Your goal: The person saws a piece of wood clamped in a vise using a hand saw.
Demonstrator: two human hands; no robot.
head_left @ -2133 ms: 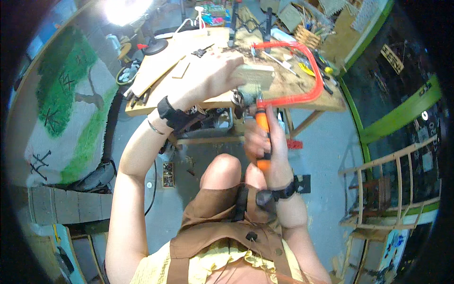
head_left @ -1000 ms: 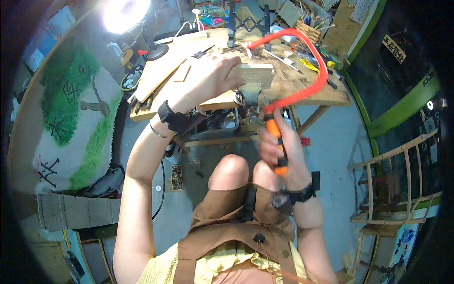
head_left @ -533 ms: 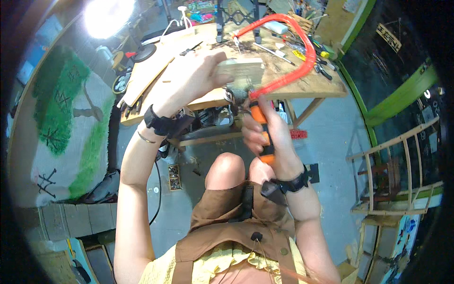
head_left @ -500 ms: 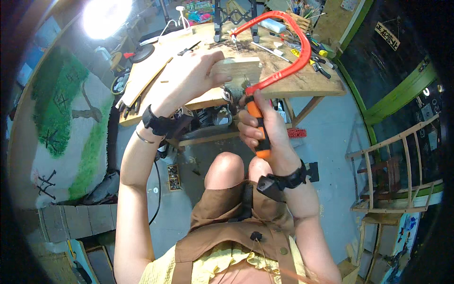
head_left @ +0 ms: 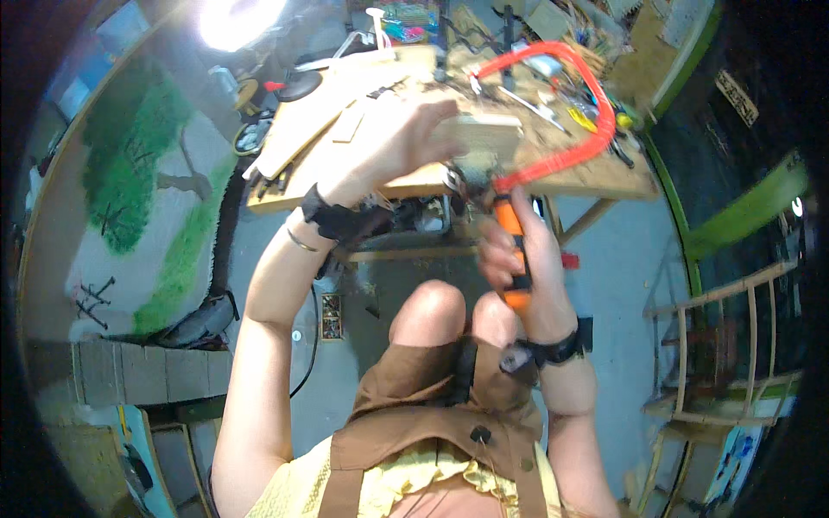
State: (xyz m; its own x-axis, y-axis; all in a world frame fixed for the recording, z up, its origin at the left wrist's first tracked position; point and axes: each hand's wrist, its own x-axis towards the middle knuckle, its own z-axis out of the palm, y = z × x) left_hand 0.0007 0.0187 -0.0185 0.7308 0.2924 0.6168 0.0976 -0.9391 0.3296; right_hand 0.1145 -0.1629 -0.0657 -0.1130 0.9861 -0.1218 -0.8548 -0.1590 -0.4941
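Note:
In my right hand (head_left: 525, 259) is a fretsaw (head_left: 596, 95) with a red curved frame. My fingers wrap round its orange and black handle (head_left: 515, 229), and the frame arches away over the workbench. The thin blade is too faint to follow beside the wood. A pale wooden block (head_left: 494, 134) lies at the bench's near edge, close to the saw's handle end. My left hand (head_left: 401, 142) is closed on the block's left end, thumb below and fingers above, somewhat blurred by motion.
The wooden workbench (head_left: 406, 73) carries a long wooden strip (head_left: 298, 142), a small flat board (head_left: 348, 123), pliers (head_left: 622, 154) and a white rod-shaped tool (head_left: 531, 105). Beneath it is a bin of tools (head_left: 423, 216). A wooden rack (head_left: 725, 302) stands at the right.
The whole view has shifted, so bench, hands and saw sit farther right and slightly lower in it. Both hands keep their holds, and the small flat board shows more fully.

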